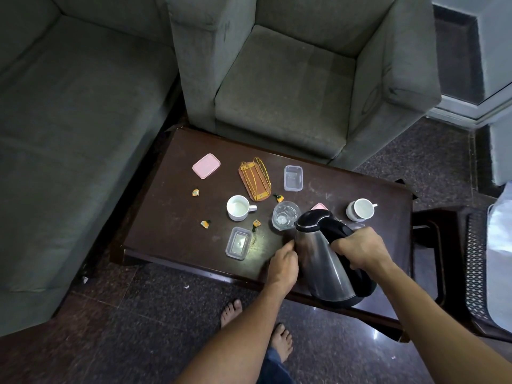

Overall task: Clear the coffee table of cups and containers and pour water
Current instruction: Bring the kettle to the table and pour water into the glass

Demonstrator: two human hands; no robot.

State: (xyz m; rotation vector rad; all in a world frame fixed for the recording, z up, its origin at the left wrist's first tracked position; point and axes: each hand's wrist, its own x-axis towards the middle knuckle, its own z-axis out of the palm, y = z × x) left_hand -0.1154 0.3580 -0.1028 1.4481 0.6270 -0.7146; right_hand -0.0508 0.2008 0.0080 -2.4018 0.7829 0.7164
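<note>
nearest to us, our right hand (pixel 360 249) is wrapped tight round the black handle of the steel kettle (pixel 327 261), which is tilted with its lidded top leaning toward the glass (pixel 286 216). our left hand (pixel 282 263) lies flat against the kettle's side, fingers loosely together and gripping nothing. we cannot tell whether water is leaving the spout. the glass stands just past the kettle's lid on the dark coffee table (pixel 171 217), clear, with a pale glint at its bottom; how full it is we cannot tell. left of our hands sits a clear lidless container (pixel 238 243), seemingly empty. beyond it a white cup (pixel 238 207) shows a pale inside, and a second white cup (pixel 360 209) stands to the right, tipped on its side, mouth toward us. small orange wrapped sweets (pixel 205 223) lie scattered around. farther off stand another clear container (pixel 293 178), empty, an orange wire rack (pixel 255 179), and a pink lid (pixel 206 166).
</note>
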